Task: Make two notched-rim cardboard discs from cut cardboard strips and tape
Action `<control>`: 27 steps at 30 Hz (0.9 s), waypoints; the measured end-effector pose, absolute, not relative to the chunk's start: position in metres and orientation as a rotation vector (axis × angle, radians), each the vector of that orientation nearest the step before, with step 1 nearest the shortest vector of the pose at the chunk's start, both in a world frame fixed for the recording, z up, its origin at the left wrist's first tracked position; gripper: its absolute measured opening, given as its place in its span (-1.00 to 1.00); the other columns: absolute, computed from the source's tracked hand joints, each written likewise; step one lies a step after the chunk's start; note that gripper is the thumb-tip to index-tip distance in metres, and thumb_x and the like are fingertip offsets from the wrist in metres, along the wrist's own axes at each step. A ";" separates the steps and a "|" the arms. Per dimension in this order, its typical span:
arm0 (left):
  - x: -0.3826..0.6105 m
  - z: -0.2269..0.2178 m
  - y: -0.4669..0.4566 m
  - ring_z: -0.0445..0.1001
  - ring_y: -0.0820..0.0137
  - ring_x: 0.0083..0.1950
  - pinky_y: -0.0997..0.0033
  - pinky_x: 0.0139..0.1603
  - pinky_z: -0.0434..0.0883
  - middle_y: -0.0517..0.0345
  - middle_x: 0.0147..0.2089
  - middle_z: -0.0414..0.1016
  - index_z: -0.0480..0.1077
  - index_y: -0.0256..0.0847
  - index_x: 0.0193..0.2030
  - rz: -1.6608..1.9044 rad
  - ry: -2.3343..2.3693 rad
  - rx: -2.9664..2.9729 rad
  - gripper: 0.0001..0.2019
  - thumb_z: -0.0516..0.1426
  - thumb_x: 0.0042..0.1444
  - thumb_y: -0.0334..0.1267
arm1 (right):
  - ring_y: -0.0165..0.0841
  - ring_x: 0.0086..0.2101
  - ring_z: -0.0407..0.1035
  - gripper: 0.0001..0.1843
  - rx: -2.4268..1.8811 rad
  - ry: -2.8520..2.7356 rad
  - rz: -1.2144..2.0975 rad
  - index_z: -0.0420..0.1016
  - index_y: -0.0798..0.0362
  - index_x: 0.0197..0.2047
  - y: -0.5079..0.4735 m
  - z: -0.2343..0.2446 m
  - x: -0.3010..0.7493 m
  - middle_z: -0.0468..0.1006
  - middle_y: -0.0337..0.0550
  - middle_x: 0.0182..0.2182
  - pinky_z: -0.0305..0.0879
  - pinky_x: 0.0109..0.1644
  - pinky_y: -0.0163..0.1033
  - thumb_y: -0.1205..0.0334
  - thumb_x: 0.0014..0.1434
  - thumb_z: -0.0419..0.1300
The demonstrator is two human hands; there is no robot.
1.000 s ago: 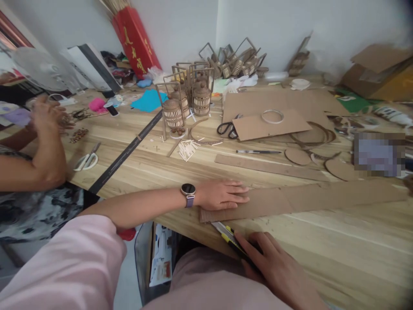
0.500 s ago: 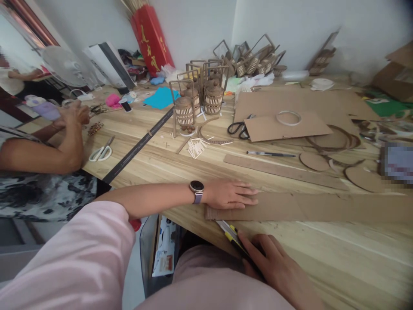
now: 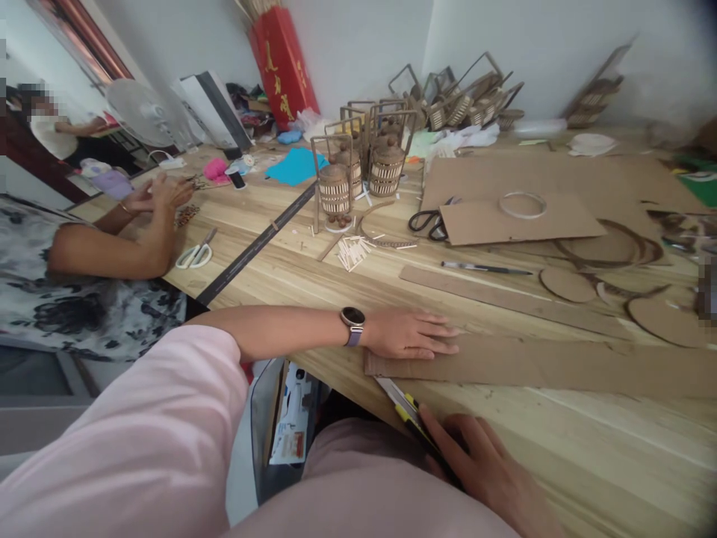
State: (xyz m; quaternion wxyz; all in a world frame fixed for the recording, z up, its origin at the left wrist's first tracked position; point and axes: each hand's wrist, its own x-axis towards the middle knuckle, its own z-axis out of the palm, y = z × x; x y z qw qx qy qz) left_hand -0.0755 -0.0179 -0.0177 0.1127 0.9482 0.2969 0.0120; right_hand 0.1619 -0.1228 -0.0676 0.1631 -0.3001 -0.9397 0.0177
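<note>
My left hand (image 3: 413,334) lies flat, fingers stretched out, pressing the left end of a long cardboard strip (image 3: 549,366) onto the wooden table (image 3: 588,441). My right hand (image 3: 485,467) is closed round a yellow-and-black utility knife (image 3: 404,409). Its blade tip rests at the strip's near edge, just below my left hand. A watch sits on my left wrist.
Another person sits at the left, their hands (image 3: 160,196) busy near white scissors (image 3: 195,254). A long black ruler (image 3: 255,246), small cardboard lanterns (image 3: 358,168), black scissors (image 3: 429,220), a pen (image 3: 485,267), cardboard sheets and discs (image 3: 565,284) cover the table beyond.
The view has swung left, so everything sits further right in the picture. My hands, the knife and the strip keep the same places relative to one another.
</note>
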 end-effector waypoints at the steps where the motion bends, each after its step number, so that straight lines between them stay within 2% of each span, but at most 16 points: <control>1: -0.075 -0.017 -0.018 -0.02 0.29 0.50 0.34 0.49 -0.09 0.08 0.46 0.10 0.26 -0.23 0.35 0.017 0.872 2.784 -0.57 0.00 0.38 -0.24 | -0.24 -0.28 0.46 -0.54 -0.848 -2.695 0.051 0.42 -0.04 0.18 -0.122 -0.067 0.161 0.46 -0.08 -0.30 0.47 -0.35 -0.26 0.28 0.23 0.03; 7: -0.074 -0.013 -0.019 -0.07 0.38 0.51 0.39 0.49 -0.12 0.19 0.47 0.08 0.23 -0.14 0.37 -0.047 0.916 2.752 -0.56 0.00 0.39 -0.21 | -0.22 -0.28 0.47 -0.53 -0.792 -2.718 0.035 0.39 0.03 0.20 -0.120 -0.066 0.160 0.46 -0.06 -0.30 0.48 -0.39 -0.24 0.28 0.24 0.00; 13: -0.075 -0.015 -0.019 -0.02 0.31 0.49 0.36 0.49 -0.09 0.10 0.46 0.09 0.26 -0.22 0.35 -0.012 0.889 2.782 -0.56 0.01 0.38 -0.23 | -0.24 -0.28 0.46 -0.52 -0.821 -2.730 0.060 0.39 -0.02 0.20 -0.121 -0.070 0.160 0.48 -0.08 -0.28 0.45 -0.38 -0.27 0.29 0.22 0.05; 20: -0.076 -0.016 -0.019 -0.03 0.34 0.50 0.33 0.49 -0.11 0.19 0.46 0.10 0.25 -0.13 0.36 0.018 0.902 2.719 -0.57 0.01 0.37 -0.24 | -0.26 -0.29 0.46 -0.55 -0.782 -2.760 0.034 0.38 -0.03 0.20 -0.117 -0.065 0.158 0.45 -0.10 -0.29 0.45 -0.39 -0.29 0.28 0.25 0.05; 27: -0.076 -0.015 -0.019 -0.06 0.32 0.51 0.37 0.49 -0.14 0.13 0.45 0.13 0.27 -0.20 0.35 0.004 0.874 2.757 -0.57 -0.01 0.38 -0.24 | -0.25 -0.28 0.47 -0.53 -0.710 -2.749 0.035 0.37 0.00 0.20 -0.109 -0.067 0.159 0.47 -0.07 -0.30 0.49 -0.36 -0.26 0.31 0.23 0.02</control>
